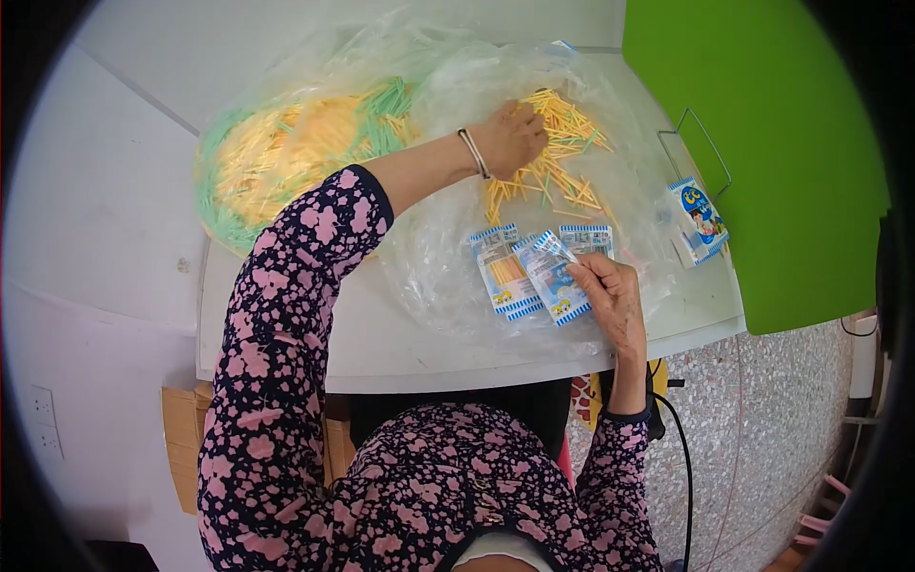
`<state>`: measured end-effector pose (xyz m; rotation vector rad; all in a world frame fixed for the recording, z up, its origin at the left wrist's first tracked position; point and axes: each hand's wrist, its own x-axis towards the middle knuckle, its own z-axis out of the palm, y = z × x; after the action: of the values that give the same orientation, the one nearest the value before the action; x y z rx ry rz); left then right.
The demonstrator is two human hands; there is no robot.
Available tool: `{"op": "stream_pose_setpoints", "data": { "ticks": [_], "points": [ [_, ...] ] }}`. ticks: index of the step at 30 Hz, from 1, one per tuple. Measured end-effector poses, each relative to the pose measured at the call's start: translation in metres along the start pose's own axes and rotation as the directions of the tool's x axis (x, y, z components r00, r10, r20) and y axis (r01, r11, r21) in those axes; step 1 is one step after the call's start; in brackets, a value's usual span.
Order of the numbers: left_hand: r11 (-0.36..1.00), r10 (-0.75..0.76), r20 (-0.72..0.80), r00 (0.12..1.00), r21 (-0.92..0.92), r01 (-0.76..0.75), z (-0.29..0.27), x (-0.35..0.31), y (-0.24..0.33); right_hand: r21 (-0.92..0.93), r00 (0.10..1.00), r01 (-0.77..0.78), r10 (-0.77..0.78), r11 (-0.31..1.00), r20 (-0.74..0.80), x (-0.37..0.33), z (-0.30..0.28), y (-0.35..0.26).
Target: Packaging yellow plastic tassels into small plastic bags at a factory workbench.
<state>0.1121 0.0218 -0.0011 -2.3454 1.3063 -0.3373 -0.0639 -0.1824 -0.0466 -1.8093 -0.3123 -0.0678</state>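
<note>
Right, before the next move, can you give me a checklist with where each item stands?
1. Right hand has a packet: ok, pinched at its right side.
2. Left hand is at the loose sticks: ok, it is at the left of the yellow and green pile.
3. Sticks gripped in the left hand: cannot tell, its underside is hidden.
4. Held packet's mouth open: cannot tell, too small to make out.
5. Held packet clear of its left neighbour in view: not ok, it overlaps it.
6. More sticks nearby: ok, large bag at the left.
</note>
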Motion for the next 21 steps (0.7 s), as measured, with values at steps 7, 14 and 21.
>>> {"op": "stream_pose_setpoints", "data": {
  "ticks": [7, 14, 21],
  "points": [
    [0.976, -0.05, 0.145, 0.988, 0.215, 0.018, 0.002, 0.023, 0.028, -0.011, 1.0, 0.016, -0.016, 1.0, 0.017, 0.001, 0.0, -0.002],
    [0.977, -0.147, 0.083, 0.986, 0.164, 0.132, 0.024, 0.033, 0.015, -0.014, 0.999, 0.014, -0.013, 1.0, 0.032, 0.0, -0.001, -0.001],
    [0.842, -0.199, 0.508, 0.838, -0.35, 0.412, -0.003, 0.05, -0.015, -0.015, 1.0, 0.0, 0.0, 1.0, 0.028, -0.002, -0.002, 0.002]
  ]
}}
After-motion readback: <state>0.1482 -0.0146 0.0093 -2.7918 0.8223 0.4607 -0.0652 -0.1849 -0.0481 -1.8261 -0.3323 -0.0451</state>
